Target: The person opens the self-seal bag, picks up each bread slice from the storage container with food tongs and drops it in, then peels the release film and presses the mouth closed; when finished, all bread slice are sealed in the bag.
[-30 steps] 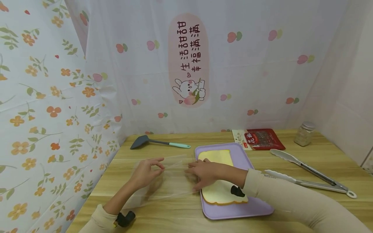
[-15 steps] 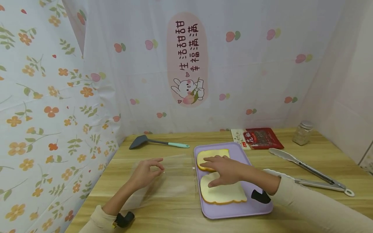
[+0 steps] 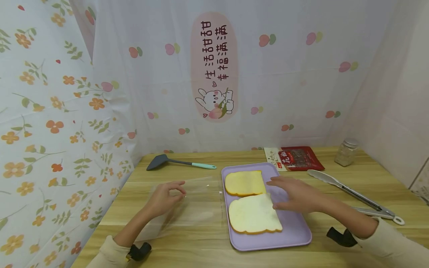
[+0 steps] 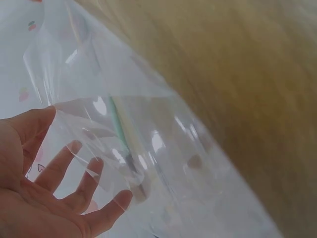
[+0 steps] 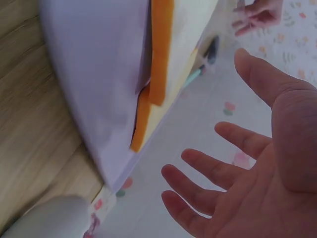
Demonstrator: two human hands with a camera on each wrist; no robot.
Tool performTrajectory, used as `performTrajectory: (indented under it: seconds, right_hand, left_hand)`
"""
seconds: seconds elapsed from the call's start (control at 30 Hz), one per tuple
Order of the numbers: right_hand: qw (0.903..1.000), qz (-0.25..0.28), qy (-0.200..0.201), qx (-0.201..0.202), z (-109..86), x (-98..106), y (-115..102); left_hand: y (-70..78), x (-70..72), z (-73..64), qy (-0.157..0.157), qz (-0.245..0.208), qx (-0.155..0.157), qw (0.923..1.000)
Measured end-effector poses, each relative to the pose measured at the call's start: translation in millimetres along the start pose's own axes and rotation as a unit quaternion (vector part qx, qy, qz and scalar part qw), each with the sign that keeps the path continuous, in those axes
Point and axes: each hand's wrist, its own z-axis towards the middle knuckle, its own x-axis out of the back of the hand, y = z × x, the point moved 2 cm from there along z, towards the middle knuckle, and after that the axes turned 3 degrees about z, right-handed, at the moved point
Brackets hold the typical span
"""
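Note:
My left hand [image 3: 165, 199] pinches the edge of a clear plastic bag [image 3: 204, 206] between thumb and index finger. In the left wrist view the bag [image 4: 163, 144] hangs from the thumb tip, with the other fingers spread beside it. Two bread slices lie on a lilac tray [image 3: 295, 234]: a yellowish slice [image 3: 246, 182] at the back and a whiter slice [image 3: 254, 214] in front, partly overlapping it. My right hand [image 3: 298, 193] is over the tray's right side, fingers extended and holding nothing. The right wrist view shows its palm [image 5: 252, 203] beside the slices' brown crusts.
A spatula [image 3: 181, 162] with a mint handle lies at the back left. Behind the tray is a red seasoning packet [image 3: 298, 158], with a glass jar [image 3: 346, 152] at the back right. Metal tongs [image 3: 355, 193] lie spread at the right, partly behind my right arm.
My right hand has left the bag's right edge and moved right across the bread to the tray's right side. My left hand keeps its pinch on the bag.

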Motion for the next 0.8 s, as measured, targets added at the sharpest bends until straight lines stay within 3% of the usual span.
performTrajectory:
  seconds: [0.27, 0.5, 0.8]
  right_hand:
    - [0.9984, 0.015, 0.036, -0.04, -27.6, 8.7, 32.6]
    - [0.9971, -0.003, 0.065, -0.039, -41.3, 11.5, 58.5]
    - [0.9948, 0.0, 0.069, -0.075, -61.8, 22.0, 87.9]
  left_hand:
    - [1.7, 3.0, -2.3, 0.008, -0.001, -0.008, 0.9999]
    - [-0.5, 3.1, -2.5, 0.006, 0.004, 0.002, 1.0]
    - [-0.3, 2.2, -1.4, 0.008, 0.004, -0.001, 1.0]
